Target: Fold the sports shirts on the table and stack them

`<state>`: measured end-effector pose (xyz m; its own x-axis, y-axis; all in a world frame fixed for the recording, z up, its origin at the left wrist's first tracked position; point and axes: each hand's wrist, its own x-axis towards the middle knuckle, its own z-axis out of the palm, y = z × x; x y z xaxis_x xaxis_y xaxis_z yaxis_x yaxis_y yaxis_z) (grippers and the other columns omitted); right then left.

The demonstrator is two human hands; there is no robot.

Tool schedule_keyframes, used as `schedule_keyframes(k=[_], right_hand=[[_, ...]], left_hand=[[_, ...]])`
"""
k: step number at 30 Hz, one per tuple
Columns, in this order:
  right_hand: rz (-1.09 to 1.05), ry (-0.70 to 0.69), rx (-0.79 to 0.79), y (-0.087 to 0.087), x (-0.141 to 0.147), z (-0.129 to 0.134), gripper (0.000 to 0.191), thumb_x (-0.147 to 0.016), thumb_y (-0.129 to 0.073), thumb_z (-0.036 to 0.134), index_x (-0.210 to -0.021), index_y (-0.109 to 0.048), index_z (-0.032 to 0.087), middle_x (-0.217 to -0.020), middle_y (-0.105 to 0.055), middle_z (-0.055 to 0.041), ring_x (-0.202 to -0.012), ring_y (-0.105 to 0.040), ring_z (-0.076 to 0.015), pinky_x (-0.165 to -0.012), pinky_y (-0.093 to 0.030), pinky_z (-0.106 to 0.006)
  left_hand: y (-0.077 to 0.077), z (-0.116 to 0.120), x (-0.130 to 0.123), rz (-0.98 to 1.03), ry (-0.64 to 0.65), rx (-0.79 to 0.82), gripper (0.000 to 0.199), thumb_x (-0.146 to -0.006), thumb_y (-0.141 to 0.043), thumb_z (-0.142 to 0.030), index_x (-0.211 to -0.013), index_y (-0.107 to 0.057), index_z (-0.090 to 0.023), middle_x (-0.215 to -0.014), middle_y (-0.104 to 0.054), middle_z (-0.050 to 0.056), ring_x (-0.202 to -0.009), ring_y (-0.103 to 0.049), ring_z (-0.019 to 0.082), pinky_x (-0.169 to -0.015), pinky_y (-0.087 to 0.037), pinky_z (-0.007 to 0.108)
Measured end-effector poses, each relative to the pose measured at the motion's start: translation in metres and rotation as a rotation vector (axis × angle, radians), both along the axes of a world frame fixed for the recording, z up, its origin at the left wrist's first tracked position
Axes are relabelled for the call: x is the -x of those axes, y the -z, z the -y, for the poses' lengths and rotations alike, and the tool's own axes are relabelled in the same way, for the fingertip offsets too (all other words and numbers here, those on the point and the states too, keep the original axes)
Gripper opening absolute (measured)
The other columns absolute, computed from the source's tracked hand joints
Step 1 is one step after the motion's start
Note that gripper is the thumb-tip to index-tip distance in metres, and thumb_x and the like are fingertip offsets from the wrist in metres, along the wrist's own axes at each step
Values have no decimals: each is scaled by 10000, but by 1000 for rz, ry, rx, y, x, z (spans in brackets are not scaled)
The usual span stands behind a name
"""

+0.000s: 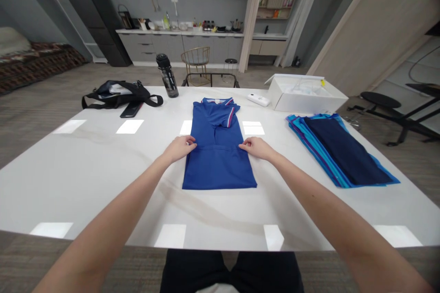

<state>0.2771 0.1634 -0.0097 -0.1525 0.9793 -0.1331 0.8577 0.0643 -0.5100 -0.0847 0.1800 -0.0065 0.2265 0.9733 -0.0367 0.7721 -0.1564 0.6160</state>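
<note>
A blue polo shirt (220,167) lies folded into a long narrow shape in the middle of the white table, its collar at the far end. One short sleeve with red and white trim rests folded across its upper part. My left hand (182,147) pinches the shirt's left edge about halfway down. On the opposite edge, at the same height, my right hand (256,147) pinches the fabric between thumb and fingers. A crosswise fold edge runs between the two hands.
Folded blue and navy garments (343,151) are stacked on the right of the table (85,183). Behind them is an open white box (305,96), with a white device (258,100) beside it. A black bag (120,94), phone (131,109) and bottle (167,78) stand far left.
</note>
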Motion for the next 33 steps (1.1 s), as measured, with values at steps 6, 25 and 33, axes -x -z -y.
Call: schedule_keyframes(k=[6,25,33], right_hand=[[139,-121,89,-9,-11,-13,181,-817,-752,340,-908,-756,184,-820,-724,-34,-742,-656,-181,-663,-445,-254],[-89,-115,-208,-33,-10,-63,186,-880,-613,395,-897,-662,216,-849,-672,-31,-743,-580,-183,-717,-430,-292],[-183,53,-369,-46,-2,-177,194,-875,-599,374,-939,-642,196,-833,-675,-31,-690,-570,-173,-726,-441,-300]], left_hand=[[-11,-15,4,-169,133,93,324,-689,-715,-455,-906,-764,-220,-860,-754,53,-848,-716,261,-789,-521,314],[-35,-62,12,-46,84,-259,153,-911,-536,-404,-923,-601,-266,-831,-642,3,-748,-601,208,-725,-437,316],[-38,-180,-14,106,-55,-419,150,-894,-559,-335,-982,-602,-221,-910,-652,21,-845,-593,191,-833,-467,313]])
